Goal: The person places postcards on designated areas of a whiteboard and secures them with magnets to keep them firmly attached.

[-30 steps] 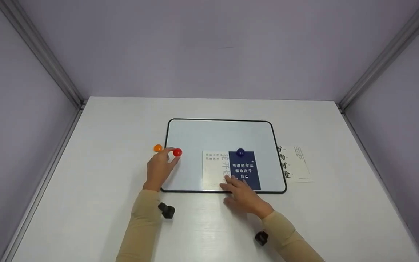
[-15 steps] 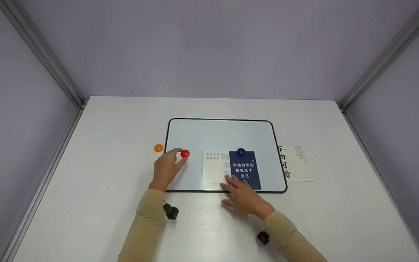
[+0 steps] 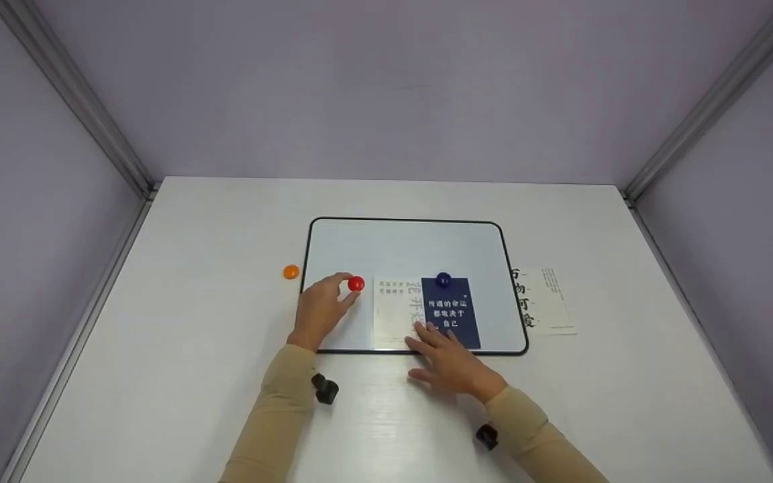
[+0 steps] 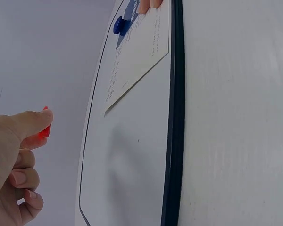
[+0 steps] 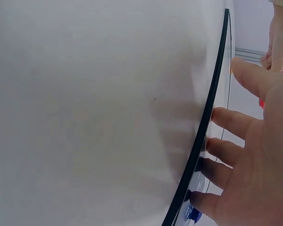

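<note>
Taking the whiteboard (image 3: 405, 251) as our landmark, we log the scene from its near edge outward. Both sleeves (image 3: 272, 416) come in across the counter (image 3: 178, 376) toward that near edge.

The right hand (image 3: 450, 362) lies flat, fingers straight and spread, crossing the board's near rim; its fingertips (image 3: 420, 330) press on the lower edges of the two cards. It grips nothing. The right wrist view confirms straight fingers over the black rim (image 5: 205, 127).

The left hand (image 3: 323, 310) is over the board's near-left part, its thumb and forefinger pinching the red magnet (image 3: 356, 284). In the left wrist view, the thumb covers most of the magnet (image 4: 43, 132); we cannot tell whether it touches the board surface.

Key relation: the red magnet sits just left of the cream card (image 3: 396, 312), level with that card's far edge. The left hand is the nearer hand and already has it. The cream card's long axis runs near to far on the board, and the dark blue card (image 3: 450, 315) overlaps its right part.

A blue magnet (image 3: 444, 280) sits on the far edge of the blue card. An orange magnet (image 3: 290, 272) lies on the counter just outside the board's left rim. A third printed card (image 3: 547, 302) lies off the board's right rim, partly tucked under it.
</note>
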`<state>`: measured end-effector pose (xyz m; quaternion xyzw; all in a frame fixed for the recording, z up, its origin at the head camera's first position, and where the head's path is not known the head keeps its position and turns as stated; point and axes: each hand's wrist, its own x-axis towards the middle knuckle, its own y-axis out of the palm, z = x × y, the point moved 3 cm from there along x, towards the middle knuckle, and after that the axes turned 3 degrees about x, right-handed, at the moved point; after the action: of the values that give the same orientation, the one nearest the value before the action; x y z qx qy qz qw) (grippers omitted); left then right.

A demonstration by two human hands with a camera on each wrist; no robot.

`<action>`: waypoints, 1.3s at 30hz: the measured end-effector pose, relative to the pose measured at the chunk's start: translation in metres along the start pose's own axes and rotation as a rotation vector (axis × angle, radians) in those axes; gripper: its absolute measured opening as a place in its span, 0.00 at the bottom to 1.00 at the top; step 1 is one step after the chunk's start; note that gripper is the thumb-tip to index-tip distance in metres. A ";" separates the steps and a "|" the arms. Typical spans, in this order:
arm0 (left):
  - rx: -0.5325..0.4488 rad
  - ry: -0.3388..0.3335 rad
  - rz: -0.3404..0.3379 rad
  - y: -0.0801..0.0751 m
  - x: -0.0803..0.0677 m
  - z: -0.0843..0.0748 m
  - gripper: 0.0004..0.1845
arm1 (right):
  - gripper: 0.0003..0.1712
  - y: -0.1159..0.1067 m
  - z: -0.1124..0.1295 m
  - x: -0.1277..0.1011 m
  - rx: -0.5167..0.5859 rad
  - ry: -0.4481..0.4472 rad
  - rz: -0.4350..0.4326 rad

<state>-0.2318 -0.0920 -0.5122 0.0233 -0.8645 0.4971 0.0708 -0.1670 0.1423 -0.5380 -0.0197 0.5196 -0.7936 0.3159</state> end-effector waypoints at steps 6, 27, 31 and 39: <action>-0.018 0.015 0.006 0.002 0.002 -0.008 0.19 | 0.38 0.002 -0.001 0.000 -0.002 -0.006 0.004; -0.059 0.052 0.051 0.016 0.012 -0.025 0.19 | 0.38 0.001 -0.003 -0.001 0.013 -0.005 0.008; -0.047 0.064 0.058 0.017 0.015 -0.029 0.19 | 0.37 0.001 -0.003 -0.001 0.010 -0.016 0.005; -0.044 0.066 0.097 0.023 0.018 -0.033 0.20 | 0.37 0.000 -0.002 0.000 0.013 -0.017 -0.001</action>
<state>-0.2490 -0.0517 -0.5129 -0.0366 -0.8725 0.4814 0.0755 -0.1678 0.1439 -0.5392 -0.0245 0.5117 -0.7970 0.3199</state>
